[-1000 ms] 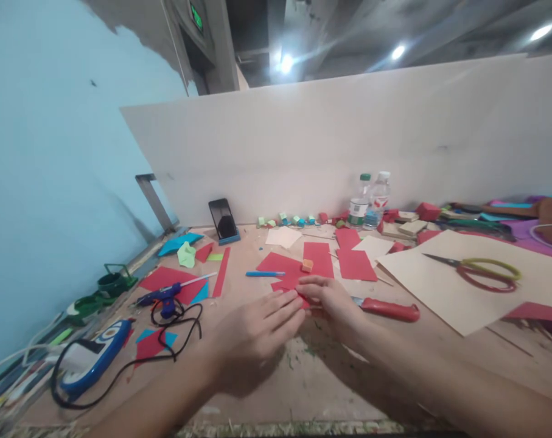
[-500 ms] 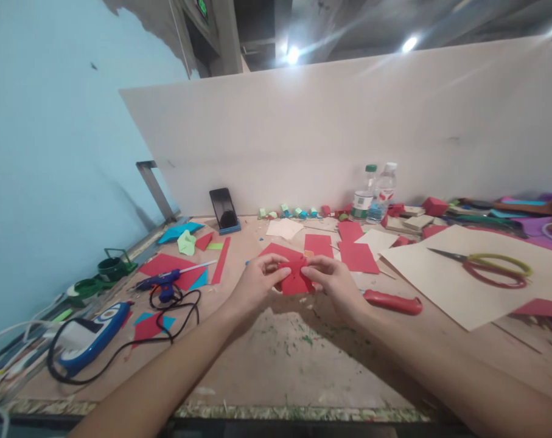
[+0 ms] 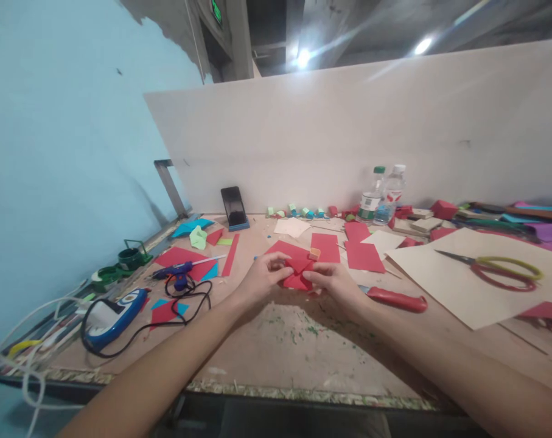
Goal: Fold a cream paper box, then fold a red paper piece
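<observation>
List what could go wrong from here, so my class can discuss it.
The right hand could brush the knife beside it, since the blade points its way. The black cord looped by the glue gun might snag and drag it. The red paper pinched between both hands could crease unevenly.

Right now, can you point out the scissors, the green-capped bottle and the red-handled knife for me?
Yellow-and-red-handled metal scissors (image 3: 513, 260): head view, on the yellow handle loop.
Clear plastic bottle with green cap (image 3: 370, 202): head view, on its label.
Red-handled knife (image 3: 397, 299): head view, on the handle.
</observation>
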`<state>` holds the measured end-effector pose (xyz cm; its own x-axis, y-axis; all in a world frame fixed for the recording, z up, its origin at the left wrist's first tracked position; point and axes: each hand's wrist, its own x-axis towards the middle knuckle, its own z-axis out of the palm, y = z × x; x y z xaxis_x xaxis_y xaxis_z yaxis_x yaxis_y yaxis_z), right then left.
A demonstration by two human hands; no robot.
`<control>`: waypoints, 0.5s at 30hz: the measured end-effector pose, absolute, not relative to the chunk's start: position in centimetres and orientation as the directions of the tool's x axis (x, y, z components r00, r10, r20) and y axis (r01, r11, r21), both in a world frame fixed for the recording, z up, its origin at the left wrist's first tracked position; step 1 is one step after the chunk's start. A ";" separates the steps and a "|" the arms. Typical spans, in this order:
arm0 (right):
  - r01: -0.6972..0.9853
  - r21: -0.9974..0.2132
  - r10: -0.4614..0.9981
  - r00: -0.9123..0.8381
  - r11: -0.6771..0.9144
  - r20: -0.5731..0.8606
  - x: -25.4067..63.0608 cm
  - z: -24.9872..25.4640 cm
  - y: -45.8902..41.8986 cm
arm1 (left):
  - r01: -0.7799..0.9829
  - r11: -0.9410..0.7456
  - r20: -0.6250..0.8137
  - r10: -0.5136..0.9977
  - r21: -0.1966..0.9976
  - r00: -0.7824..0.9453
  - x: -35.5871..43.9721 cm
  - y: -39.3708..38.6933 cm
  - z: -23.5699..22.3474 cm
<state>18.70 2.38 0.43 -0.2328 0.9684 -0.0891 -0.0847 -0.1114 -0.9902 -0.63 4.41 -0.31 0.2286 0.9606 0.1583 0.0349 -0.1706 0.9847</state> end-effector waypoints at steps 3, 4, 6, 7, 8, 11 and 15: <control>-0.067 -0.991 0.963 -0.252 -0.120 -0.099 18.8 0.5 2.4 | 0.054 -0.188 0.172 0.960 0.981 0.221 -0.7 4.4 -0.4; -0.069 -0.990 0.961 -0.255 -0.126 -0.105 18.9 0.5 2.4 | 0.059 -0.189 0.172 0.960 0.980 0.221 -0.7 4.5 -0.5; -0.083 -0.987 0.960 -0.255 -0.141 -0.115 18.9 0.3 2.5 | 0.067 -0.185 0.166 0.961 0.980 0.222 -0.7 4.6 -0.6; -0.093 -0.985 0.960 -0.254 -0.147 -0.119 18.8 0.3 2.5 | 0.070 -0.183 0.163 0.961 0.981 0.225 -0.8 4.6 -0.7; -0.104 -0.983 0.959 -0.254 -0.154 -0.123 18.8 0.2 2.5 | 0.072 -0.181 0.160 0.960 0.981 0.228 -0.8 4.7 -0.8; -0.144 -0.975 0.955 -0.268 -0.171 -0.128 18.7 -0.1 2.4 | 0.076 -0.181 0.159 0.959 0.981 0.236 -0.8 4.7 -0.9; -0.184 -0.968 0.954 -0.278 -0.171 -0.116 18.6 -0.3 2.2 | 0.071 -0.190 0.167 0.954 0.979 0.248 -0.8 4.5 -0.9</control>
